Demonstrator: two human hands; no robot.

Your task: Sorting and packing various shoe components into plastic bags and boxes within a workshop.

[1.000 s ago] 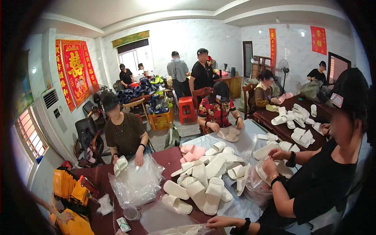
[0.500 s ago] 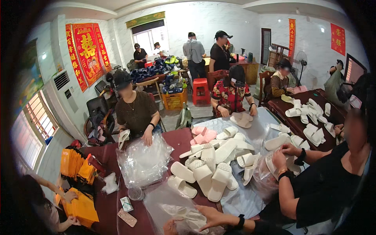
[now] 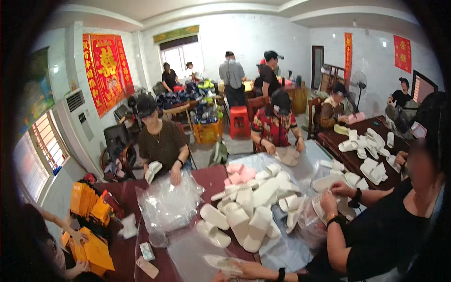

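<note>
A white slipper [image 3: 220, 261] sits amid clear plastic [image 3: 188, 254] at the near edge of the table [image 3: 120, 251], the person's right hand [image 3: 248, 269] against it — blur hides whether the fingers are closed. The left hand [image 3: 219, 277], mostly out of view, is just beside; its grip cannot be told. Beyond, a heap of cream slippers [image 3: 256, 214] spreads toward the far edge, with pink slippers [image 3: 240, 174] behind. Clear bags [image 3: 167, 204] lie to the left. At the far edge, a co-worker [image 3: 159, 143] in brown holds a slipper — another [image 3: 385, 230], in black, handles one by the right edge.
</note>
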